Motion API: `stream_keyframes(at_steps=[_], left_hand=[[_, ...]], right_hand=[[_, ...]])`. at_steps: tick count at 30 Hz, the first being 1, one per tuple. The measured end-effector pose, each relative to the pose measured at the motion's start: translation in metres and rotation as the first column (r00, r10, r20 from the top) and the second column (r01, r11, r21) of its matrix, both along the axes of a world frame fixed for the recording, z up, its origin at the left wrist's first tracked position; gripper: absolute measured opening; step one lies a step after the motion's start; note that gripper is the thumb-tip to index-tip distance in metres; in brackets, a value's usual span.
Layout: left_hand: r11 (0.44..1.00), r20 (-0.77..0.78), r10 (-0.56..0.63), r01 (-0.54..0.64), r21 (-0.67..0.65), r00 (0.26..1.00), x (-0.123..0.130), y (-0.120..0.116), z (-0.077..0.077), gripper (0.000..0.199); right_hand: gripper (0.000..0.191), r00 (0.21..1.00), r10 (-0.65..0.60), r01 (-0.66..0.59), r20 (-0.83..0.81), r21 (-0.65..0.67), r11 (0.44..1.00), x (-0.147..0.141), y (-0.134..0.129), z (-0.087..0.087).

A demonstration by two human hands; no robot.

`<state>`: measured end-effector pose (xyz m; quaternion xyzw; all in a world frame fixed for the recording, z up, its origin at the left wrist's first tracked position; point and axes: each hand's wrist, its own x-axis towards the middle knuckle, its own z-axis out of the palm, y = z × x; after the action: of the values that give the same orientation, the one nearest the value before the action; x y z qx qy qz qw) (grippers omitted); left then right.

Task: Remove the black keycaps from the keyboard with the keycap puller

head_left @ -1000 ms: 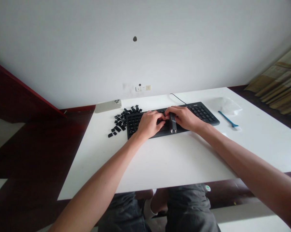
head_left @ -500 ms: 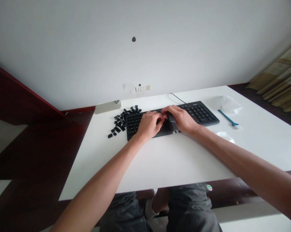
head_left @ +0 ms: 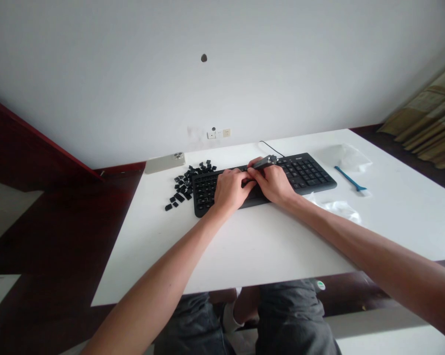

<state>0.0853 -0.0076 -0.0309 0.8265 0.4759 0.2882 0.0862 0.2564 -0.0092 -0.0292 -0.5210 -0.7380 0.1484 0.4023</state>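
Note:
A black keyboard lies on the white table, its left part stripped of many keycaps. My right hand is closed round a dark handheld tool with a metallic end, over the middle of the keyboard. Beside it my left hand rests over the keyboard, thumb and forefinger pinched and meeting the right fingertips. Whatever the left fingers pinch is hidden. Loose black keycaps are heaped left of the keyboard.
A phone lies at the table's back left. To the right are a blue brush, a clear plastic bag and a crumpled white wrapper. The keyboard's cable runs toward the wall.
The tool has swung in my right hand: its metallic end pointed toward me and now points up and away to the right. My right hand has turned with it; the left has hardly moved.

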Motion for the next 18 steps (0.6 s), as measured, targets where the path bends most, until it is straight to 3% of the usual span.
stream_keyframes(at_steps=[7, 18], left_hand=[[1.000, -0.009, -0.007, 0.007, 0.002, 1.000, -0.001, 0.000, -0.003, 0.011], [0.999, -0.053, -0.025, 0.026, 0.033, 0.998, -0.002, 0.000, -0.002, 0.013]], right_hand=[[0.012, 0.986, 0.135, -0.123, -0.102, 0.113, 0.986, 0.001, -0.006, 0.000], [0.014, 0.980, 0.169, -0.151, -0.105, 0.160, 0.976, 0.002, -0.013, -0.003]])
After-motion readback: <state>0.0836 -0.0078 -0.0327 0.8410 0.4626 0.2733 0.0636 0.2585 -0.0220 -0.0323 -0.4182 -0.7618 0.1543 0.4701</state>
